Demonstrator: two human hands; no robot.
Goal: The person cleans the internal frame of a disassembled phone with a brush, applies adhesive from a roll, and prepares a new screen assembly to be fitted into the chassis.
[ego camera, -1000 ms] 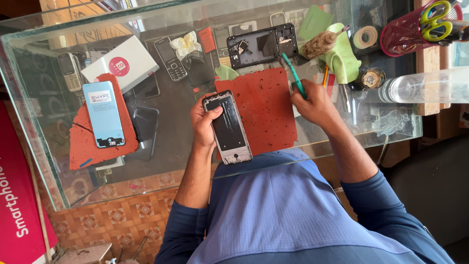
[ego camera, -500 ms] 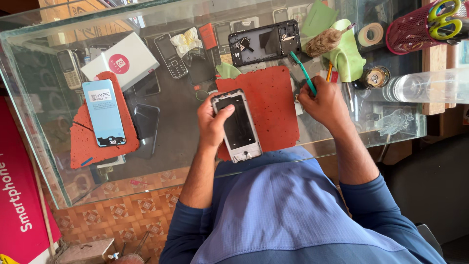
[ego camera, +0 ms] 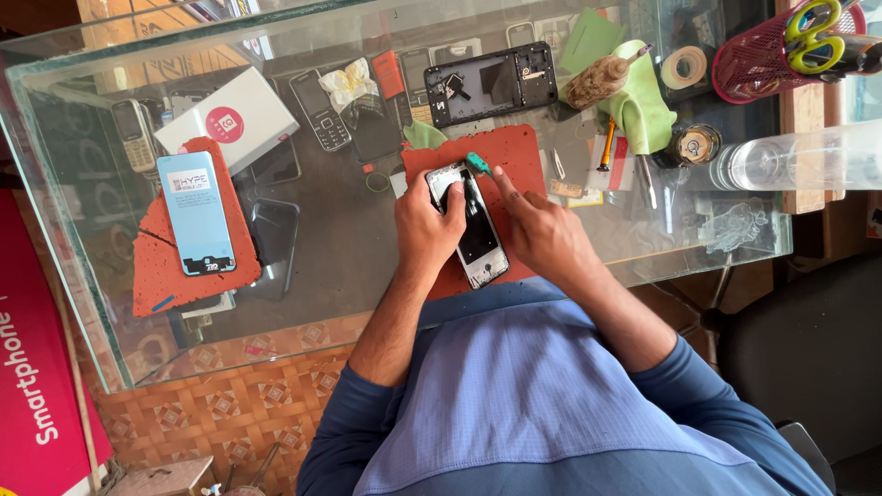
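Observation:
A smartphone (ego camera: 478, 230) with a dark screen and silver edge lies tilted on a red work mat (ego camera: 519, 156) on the glass table (ego camera: 349, 239). My left hand (ego camera: 427, 230) grips the phone's left side near its top. From the right, my right hand (ego camera: 542, 230) rests against the phone with the index finger stretched along its upper edge. It holds a green-handled tool (ego camera: 478, 163) whose green end pokes out at the phone's top corner. The tool's tip is hidden.
An opened black phone frame (ego camera: 491, 83) lies beyond the mat. A white box (ego camera: 230, 119), keypad phones and a blue-screened phone (ego camera: 195, 213) on another red mat sit left. Green cloth (ego camera: 638, 106), tape roll (ego camera: 684, 66), red mesh basket (ego camera: 781, 46) and clear bottle (ego camera: 808, 156) stand right.
My right hand has come down and left from the mat's far right corner onto the phone with the green tool. The phone has shifted right, further onto the mat.

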